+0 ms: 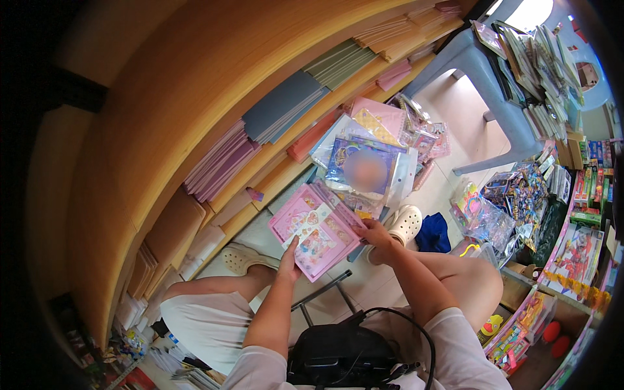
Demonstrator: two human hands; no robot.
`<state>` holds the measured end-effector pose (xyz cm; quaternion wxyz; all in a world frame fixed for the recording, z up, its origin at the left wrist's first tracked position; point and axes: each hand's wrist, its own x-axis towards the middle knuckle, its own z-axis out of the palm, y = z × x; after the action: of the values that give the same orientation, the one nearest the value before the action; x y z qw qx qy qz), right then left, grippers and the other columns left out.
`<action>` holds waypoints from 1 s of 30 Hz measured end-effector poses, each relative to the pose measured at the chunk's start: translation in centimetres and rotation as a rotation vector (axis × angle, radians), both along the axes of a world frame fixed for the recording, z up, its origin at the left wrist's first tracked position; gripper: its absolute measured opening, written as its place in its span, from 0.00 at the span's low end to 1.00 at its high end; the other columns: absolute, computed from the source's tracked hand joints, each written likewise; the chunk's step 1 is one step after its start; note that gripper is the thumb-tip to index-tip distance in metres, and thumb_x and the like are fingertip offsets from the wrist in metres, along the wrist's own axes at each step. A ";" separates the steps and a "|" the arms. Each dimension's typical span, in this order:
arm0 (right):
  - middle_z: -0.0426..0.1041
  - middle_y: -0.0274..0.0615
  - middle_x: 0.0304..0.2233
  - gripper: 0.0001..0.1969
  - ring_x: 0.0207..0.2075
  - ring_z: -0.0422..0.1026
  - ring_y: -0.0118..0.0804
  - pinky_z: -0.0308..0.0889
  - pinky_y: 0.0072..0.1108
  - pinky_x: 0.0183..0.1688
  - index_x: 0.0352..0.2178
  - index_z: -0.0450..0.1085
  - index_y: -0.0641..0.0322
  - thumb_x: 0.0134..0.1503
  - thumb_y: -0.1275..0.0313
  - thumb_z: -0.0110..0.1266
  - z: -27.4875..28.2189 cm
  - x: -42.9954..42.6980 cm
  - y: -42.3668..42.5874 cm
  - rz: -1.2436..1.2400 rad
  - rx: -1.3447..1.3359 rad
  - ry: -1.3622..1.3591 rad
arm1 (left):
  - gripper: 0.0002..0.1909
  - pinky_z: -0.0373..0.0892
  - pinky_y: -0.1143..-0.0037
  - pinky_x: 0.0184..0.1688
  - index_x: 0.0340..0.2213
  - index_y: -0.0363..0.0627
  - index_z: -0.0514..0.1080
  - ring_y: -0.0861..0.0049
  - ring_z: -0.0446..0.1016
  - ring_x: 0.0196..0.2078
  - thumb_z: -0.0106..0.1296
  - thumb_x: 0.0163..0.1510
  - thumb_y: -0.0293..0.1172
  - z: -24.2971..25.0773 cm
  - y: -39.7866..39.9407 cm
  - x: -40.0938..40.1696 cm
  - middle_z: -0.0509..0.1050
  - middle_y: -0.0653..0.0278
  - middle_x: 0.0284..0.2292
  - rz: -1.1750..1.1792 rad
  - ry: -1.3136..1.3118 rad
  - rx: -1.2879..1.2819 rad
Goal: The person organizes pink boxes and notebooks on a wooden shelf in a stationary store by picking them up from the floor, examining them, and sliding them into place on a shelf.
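Note:
Between both hands I hold pink boxed stationery sets (312, 234), printed with cartoon figures and a heart on a white band. My left hand (289, 261) grips the near edge, its thumb lying on the front. At the right edge, my right hand (374, 235) has its fingers on a second pink item (341, 214), partly under the first. Just beyond lies a heap of packaged notebooks, topped by a blue-purple plastic-wrapped pack (363, 163). A yellow patterned notebook (375, 126) and a pink spiral notebook (382, 114) rest farther back in the heap.
Wooden shelves (229, 204) with stacked coloured envelopes or folders run along the left. A grey-blue plastic stool (468, 63) carries piled notebooks (531, 73). Wrapped toys (516, 195) and a compartmented display (560, 297) stand right. A dark blue cloth (433, 233) lies beside my beige clog (404, 224).

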<state>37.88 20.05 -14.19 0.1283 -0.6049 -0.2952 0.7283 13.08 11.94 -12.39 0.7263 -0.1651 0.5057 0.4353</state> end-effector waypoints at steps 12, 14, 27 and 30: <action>0.66 0.38 0.36 0.16 0.35 0.68 0.32 0.67 0.22 0.37 0.41 0.58 0.61 0.49 0.72 0.47 11.0 -2.5 -1.3 0.143 -0.039 0.261 | 0.24 0.64 0.69 0.44 0.43 0.39 0.60 0.67 0.67 0.41 0.48 0.47 0.40 6.0 -1.6 -3.5 0.67 0.57 0.41 0.064 -0.020 0.162; 0.64 0.38 0.39 0.18 0.39 0.66 0.33 0.66 0.23 0.40 0.44 0.55 0.60 0.50 0.74 0.46 12.9 -2.6 -2.0 0.115 0.001 0.335 | 0.23 0.64 0.69 0.44 0.43 0.38 0.60 0.67 0.67 0.41 0.48 0.47 0.38 8.7 -1.6 -3.4 0.67 0.56 0.41 0.069 -0.031 0.193; 0.59 0.43 0.47 0.31 0.47 0.61 0.35 0.58 0.25 0.48 0.50 0.48 0.64 0.47 0.69 0.52 23.8 -0.1 -6.6 0.236 0.045 0.592 | 0.27 0.64 0.74 0.43 0.44 0.35 0.57 0.71 0.67 0.40 0.51 0.42 0.30 18.0 -5.0 -3.4 0.66 0.56 0.40 -0.129 -0.008 0.668; 0.62 0.45 0.44 0.28 0.45 0.63 0.36 0.59 0.26 0.48 0.47 0.53 0.69 0.47 0.66 0.52 25.0 -0.6 -6.5 0.159 0.110 0.623 | 0.27 0.64 0.73 0.44 0.45 0.34 0.57 0.70 0.67 0.41 0.51 0.42 0.29 19.7 -6.0 -2.6 0.66 0.55 0.40 -0.121 0.031 0.765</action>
<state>37.32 13.57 10.80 0.1875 -0.3202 -0.3272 0.8691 10.49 5.95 7.30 0.7521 0.1543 0.3264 0.5514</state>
